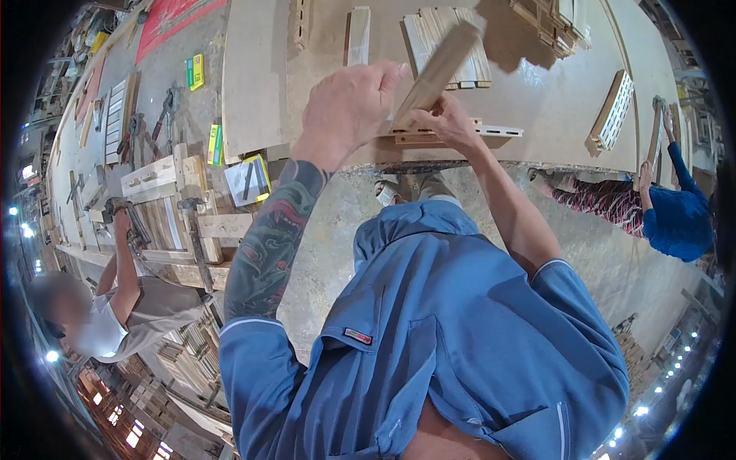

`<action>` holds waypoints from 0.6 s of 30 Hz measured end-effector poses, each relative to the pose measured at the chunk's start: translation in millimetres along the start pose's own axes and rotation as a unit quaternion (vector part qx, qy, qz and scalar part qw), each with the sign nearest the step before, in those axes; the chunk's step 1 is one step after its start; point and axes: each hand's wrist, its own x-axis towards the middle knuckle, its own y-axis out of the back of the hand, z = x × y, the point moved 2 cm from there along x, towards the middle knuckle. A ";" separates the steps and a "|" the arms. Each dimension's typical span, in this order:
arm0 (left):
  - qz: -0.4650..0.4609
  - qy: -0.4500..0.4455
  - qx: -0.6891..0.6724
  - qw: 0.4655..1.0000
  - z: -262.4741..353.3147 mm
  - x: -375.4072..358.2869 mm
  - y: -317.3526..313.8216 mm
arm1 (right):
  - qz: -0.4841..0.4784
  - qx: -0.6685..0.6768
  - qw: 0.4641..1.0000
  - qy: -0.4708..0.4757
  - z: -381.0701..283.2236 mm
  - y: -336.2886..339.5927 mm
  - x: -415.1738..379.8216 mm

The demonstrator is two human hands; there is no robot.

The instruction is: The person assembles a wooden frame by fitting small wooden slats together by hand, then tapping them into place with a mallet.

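Note:
My right hand (448,120) grips a wooden slat (443,67) near its lower end. The slat is tilted up and to the right, its far end blurred. My left hand (354,98), at the end of a tattooed forearm, is closed in a fist just left of the slat. Whatever is inside that fist, if anything, is hidden. Below my right hand, a slotted wooden strip (500,132) lies along the table's near edge. Behind the raised slat sits a row of wooden slats (469,70) placed side by side.
A single slat (358,36) and a bundle of slotted pieces (553,27) lie farther back on the table (322,47). Another slotted piece (613,110) rests at right. Co-workers stand at left (115,314) and right (678,207). Green-yellow boxes (215,144) and clamps (163,113) lie leftward.

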 end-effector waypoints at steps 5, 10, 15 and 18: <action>0.015 -0.008 0.002 1.000 2.8 -0.4 1.2 | -0.028 -0.140 0.990 0.019 -0.1 -1.5 1.9; 0.000 0.019 -0.004 1.000 2.8 0.3 2.6 | -0.110 -0.251 0.960 0.048 -6.8 2.4 -4.9; 0.011 0.012 -0.033 0.999 7.4 5.1 4.4 | -0.054 -0.342 0.923 0.167 2.0 -6.2 -15.8; 0.023 -0.030 -0.024 0.999 30.7 13.0 0.5 | -0.078 -0.415 0.888 0.181 0.0 -13.2 -15.5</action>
